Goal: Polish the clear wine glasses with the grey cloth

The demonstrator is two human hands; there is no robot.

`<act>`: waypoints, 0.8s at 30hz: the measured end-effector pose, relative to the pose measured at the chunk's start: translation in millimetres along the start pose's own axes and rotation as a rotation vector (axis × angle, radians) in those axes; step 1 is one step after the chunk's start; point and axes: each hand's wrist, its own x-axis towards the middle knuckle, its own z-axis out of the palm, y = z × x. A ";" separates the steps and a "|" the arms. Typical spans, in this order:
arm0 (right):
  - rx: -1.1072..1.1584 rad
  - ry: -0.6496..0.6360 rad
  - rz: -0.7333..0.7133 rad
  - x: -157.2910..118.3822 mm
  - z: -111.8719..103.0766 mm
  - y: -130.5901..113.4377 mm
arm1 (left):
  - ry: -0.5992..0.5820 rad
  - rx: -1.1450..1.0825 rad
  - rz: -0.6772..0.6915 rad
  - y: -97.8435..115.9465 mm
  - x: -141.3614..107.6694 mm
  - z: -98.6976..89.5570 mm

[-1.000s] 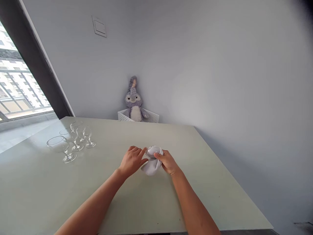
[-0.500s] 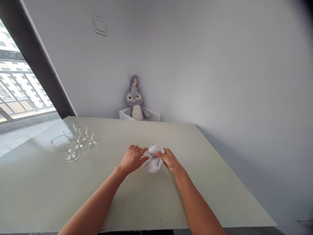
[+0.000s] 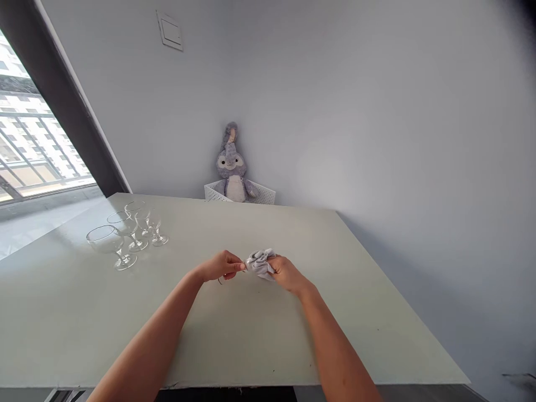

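Observation:
My left hand is closed in a pinch on the stem of a clear wine glass, which lies sideways. A thin arc of its foot shows below the fingers. Around the bowl is a bunched, whitish-grey cloth, and most of the bowl is hidden by it. My right hand grips this cloth from the right, its fingertips partly buried in the folds. Both hands are close together above the middle of the pale table.
Several clear stemmed glasses stand upright in a group at the table's left. Beyond the far edge, a purple plush toy sits in a white perforated basket against the wall. A window with railings is at left.
My left hand, earlier with fingers spread beside the bowl, now pinches the stem. The cloth, which hung down in a flap, is now bunched around the glass. The view has tilted slightly.

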 end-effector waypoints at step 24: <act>-0.223 0.381 0.034 11.8 28.4 1.2 | 0.498 0.787 0.217 -9.2 16.1 38.0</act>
